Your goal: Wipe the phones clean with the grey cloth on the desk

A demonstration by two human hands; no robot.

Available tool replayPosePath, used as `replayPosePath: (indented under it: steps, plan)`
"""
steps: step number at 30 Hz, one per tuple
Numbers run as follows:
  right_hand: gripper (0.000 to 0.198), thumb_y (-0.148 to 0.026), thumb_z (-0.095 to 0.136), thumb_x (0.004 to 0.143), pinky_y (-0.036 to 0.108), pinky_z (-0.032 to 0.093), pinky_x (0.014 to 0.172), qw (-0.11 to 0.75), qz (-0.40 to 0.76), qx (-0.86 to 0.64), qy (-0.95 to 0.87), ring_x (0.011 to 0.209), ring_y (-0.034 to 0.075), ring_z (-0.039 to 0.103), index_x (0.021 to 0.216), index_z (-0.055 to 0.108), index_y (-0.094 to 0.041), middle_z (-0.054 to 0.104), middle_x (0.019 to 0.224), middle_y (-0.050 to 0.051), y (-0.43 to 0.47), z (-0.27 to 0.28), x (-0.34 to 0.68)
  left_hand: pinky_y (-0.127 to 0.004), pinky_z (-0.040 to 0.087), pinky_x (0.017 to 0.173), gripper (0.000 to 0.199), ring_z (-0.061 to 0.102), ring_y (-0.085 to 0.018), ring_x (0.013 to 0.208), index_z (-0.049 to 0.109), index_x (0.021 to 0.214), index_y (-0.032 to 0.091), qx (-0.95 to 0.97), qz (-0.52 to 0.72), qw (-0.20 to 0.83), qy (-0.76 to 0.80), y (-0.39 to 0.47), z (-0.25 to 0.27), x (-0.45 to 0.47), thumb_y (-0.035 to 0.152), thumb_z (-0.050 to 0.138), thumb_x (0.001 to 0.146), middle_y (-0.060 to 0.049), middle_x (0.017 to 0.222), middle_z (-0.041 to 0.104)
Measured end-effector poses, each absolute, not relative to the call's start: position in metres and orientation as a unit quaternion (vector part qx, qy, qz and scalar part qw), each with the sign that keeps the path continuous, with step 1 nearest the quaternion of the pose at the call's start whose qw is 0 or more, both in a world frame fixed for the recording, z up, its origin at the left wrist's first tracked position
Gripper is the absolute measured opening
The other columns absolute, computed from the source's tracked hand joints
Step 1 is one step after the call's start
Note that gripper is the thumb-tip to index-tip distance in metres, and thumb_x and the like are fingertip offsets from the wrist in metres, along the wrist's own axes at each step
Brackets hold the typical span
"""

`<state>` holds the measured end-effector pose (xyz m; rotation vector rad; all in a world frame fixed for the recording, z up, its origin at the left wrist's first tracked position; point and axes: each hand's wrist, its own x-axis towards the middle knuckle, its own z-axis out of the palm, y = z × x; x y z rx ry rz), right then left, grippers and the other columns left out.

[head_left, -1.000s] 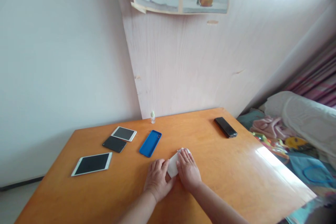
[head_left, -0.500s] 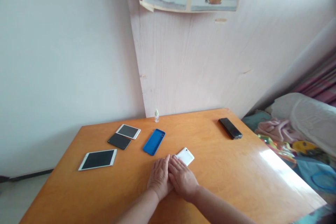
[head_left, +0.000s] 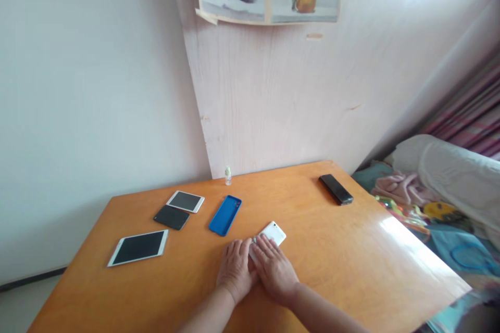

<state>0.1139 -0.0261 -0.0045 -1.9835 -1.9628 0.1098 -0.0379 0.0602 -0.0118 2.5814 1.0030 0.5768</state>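
A white smartphone (head_left: pixel 275 232) lies back up on the wooden table, its camera end pointing away to the right. My right hand (head_left: pixel 275 270) rests over its lower part, fingers stretched out and pressed together. Beside it, my left hand (head_left: pixel 235 266) lies along the phone's left side with fingers extended, its thumb side close to the right fingertips. The lower end of the phone is hidden beneath my hands. Just beyond them is an empty blue phone case (head_left: pixel 225 215), open side up.
On the left are a white tablet (head_left: pixel 138 247), a dark phone (head_left: pixel 172 217) and a white-framed device (head_left: pixel 185 201). A small clear bottle (head_left: pixel 228 176) stands by the wall. A thick black phone (head_left: pixel 336 189) sits at the right of the table (head_left: pixel 351 260).
The camera view has shifted slightly. My left index finger has lowered and drawn a little away from the right fingertips. My right hand stays over the phone.
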Motion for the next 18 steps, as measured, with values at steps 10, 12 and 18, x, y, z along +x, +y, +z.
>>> replayPosePath:
  steps: [10, 12, 18]
  plan:
    - [0.049, -0.027, 0.046, 0.098, 0.047, 0.029, 0.121, 0.201, 0.001, -0.76, -0.618, 0.148, 0.027, 0.025, 0.145, 0.048, -0.014, 0.035, 0.157, 0.012, -0.041, -0.018, 0.108, -0.043, 0.039, 0.098, 0.051, 0.051, -0.028, 0.108, 0.055, 0.124, 0.023, 0.909, 0.162, 0.148, 0.353, 0.062, -0.004, -0.038, 0.034, 0.067, 0.076, -0.008, 0.112, 0.056]
    - [0.047, -0.029, 0.046, 0.099, 0.045, 0.029, 0.121, 0.205, 0.011, -0.723, -0.66, 0.147, 0.024, 0.027, 0.144, 0.05, -0.021, 0.038, 0.156, 0.007, -0.049, -0.017, 0.103, -0.043, 0.038, 0.099, 0.053, 0.051, -0.028, 0.108, 0.055, 0.124, 0.023, 0.909, 0.158, 0.154, 0.353, 0.062, -0.004, -0.039, 0.033, 0.069, 0.074, -0.008, 0.113, 0.056]
    - [0.051, -0.033, 0.039, 0.101, 0.05, 0.03, 0.119, 0.184, 0.016, -0.813, -0.552, 0.147, 0.029, 0.027, 0.145, 0.047, -0.009, 0.037, 0.155, 0.017, -0.033, -0.002, 0.135, -0.043, 0.04, 0.094, 0.047, 0.052, -0.028, 0.103, 0.056, 0.122, 0.022, 0.912, 0.177, 0.136, 0.344, 0.061, 0.001, -0.037, 0.037, 0.065, 0.078, -0.008, 0.109, 0.057]
